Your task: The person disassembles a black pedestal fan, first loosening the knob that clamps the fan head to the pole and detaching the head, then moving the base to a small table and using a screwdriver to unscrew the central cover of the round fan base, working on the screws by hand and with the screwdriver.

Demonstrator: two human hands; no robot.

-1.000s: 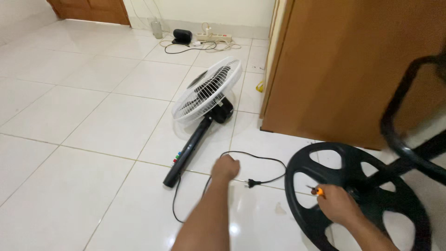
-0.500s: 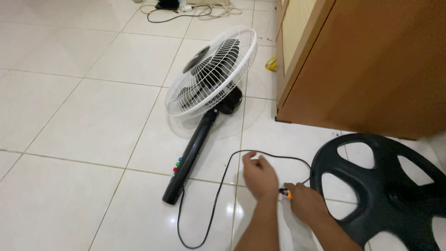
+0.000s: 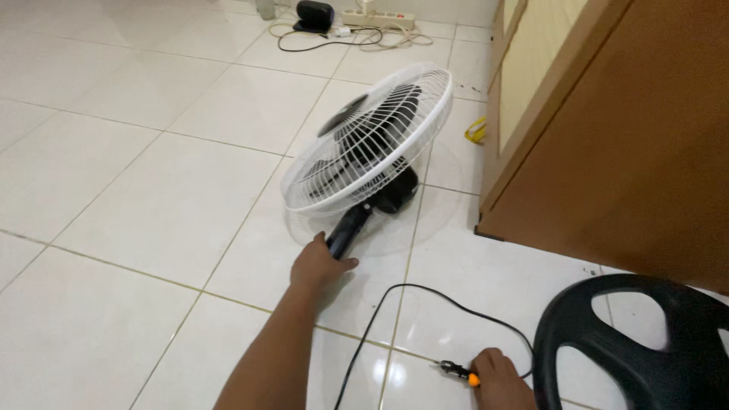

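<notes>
While half a second earlier beside the cord [image 3: 425, 304], left hand [image 3: 319, 262] now reached forward and closed around fan [image 3: 372, 148] pole [image 3: 348, 230], fan lying on the tiles. Right hand [image 3: 497, 380] gripped a screwdriver [image 3: 459, 373] beside the black base [image 3: 638, 342]. Likely steadying the fan for work.

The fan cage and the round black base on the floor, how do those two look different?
The fan cage is white thin wire, see-through to the dark blades; the round black base is thick solid plastic with broad spokes. The cage stands tilted up on its pole, gripped by the left hand; the base is cut off by the frame edge. Both are round.
</notes>
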